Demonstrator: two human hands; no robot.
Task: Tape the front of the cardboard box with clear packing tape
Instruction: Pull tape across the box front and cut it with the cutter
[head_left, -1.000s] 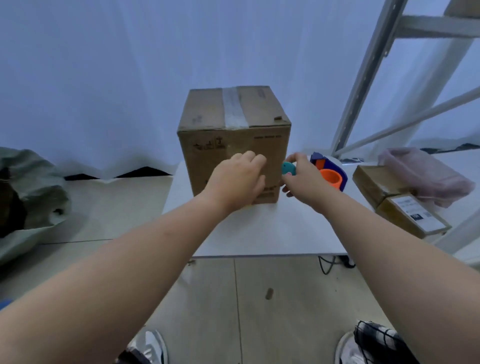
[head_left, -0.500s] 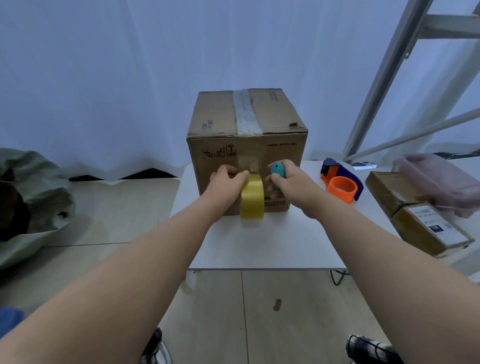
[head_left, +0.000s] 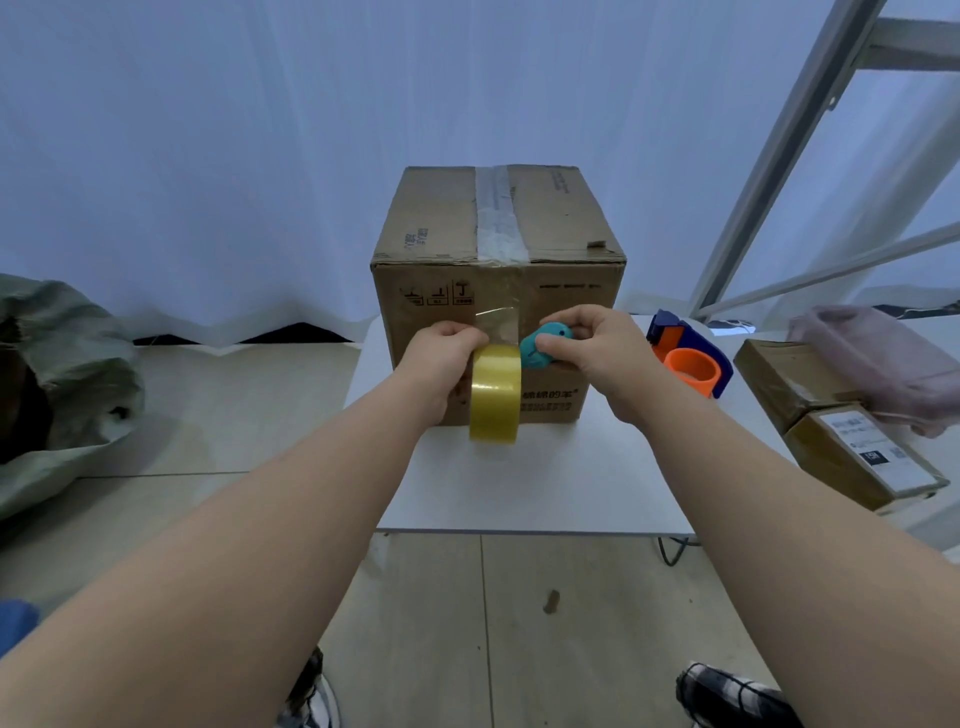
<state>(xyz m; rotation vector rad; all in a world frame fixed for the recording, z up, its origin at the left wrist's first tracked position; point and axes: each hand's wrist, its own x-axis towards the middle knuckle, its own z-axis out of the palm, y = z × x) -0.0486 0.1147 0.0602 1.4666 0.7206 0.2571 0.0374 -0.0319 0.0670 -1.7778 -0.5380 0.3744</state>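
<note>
A brown cardboard box (head_left: 566, 301) stands on a white table (head_left: 519, 483), its top seam covered by a clear tape strip. My left hand (head_left: 441, 364) grips a yellowish roll of clear packing tape (head_left: 494, 395) held upright against the box's front. A short length of tape (head_left: 497, 323) runs from the roll up the front face. My right hand (head_left: 597, 348) is closed on a small teal cutter (head_left: 543, 347), just right of the roll and close to the tape strip.
An orange and blue tape dispenser (head_left: 691, 361) sits on the table right of the box. Two smaller cardboard boxes (head_left: 841, 436) and a pink bag (head_left: 883, 364) lie at the right. A metal frame (head_left: 789, 156) rises behind them. A green sack (head_left: 57, 384) lies on the floor left.
My left hand brought the tape roll out in front of the box and pulled a strip off the front face. My right hand moved left from the dispenser with the teal cutter.
</note>
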